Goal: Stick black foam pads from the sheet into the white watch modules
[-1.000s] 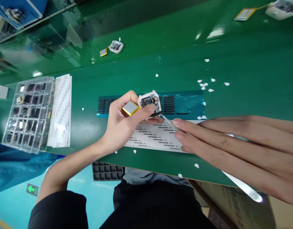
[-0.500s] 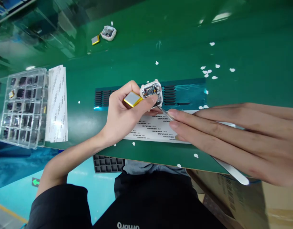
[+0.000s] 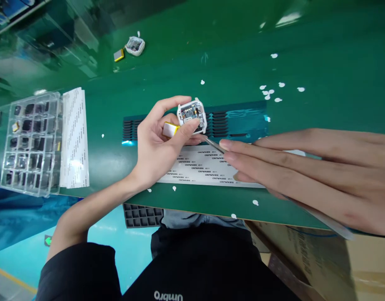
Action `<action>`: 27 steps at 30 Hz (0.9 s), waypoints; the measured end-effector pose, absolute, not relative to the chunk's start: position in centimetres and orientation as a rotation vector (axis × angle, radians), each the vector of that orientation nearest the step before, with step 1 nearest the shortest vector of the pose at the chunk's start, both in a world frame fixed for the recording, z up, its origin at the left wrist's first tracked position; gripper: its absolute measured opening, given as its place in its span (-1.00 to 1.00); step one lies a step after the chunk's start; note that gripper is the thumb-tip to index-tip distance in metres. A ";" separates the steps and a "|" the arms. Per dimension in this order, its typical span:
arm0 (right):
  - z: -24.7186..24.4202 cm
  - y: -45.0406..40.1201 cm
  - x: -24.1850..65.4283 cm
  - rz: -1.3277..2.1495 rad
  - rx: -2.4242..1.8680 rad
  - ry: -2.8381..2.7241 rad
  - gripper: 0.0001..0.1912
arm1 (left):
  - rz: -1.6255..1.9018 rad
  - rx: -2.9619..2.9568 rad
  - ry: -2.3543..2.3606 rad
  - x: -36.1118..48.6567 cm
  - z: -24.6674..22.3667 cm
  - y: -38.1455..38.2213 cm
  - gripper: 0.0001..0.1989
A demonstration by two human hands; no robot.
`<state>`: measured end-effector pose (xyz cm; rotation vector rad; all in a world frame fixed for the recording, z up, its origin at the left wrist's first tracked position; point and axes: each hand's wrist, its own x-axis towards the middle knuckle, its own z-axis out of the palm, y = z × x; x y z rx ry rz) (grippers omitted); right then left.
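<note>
Left hand (image 3: 156,142): index finger straightened along white case (image 3: 191,113) since earlier frame; clasps it.
White case: held over teal strip (image 3: 247,117), circuit side facing camera, top leaning left.
Tweezers (image 3: 215,145): pinched in right hand (image 3: 305,173), long axis slanting, tip up-left near case.

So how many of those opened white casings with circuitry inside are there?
2: one white casing in the left hand, and a second casing farther back on the green bench, beside a yellow-edged pack. Something behind the hands could be hidden.
</note>
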<state>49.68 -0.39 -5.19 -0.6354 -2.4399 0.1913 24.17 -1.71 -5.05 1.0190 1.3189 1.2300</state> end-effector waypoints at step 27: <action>-6.6 1.8 49.4 -0.068 -0.368 -2.281 -0.54 | 1.199 1.284 1.301 22.4 -4.3 -0.2 -0.50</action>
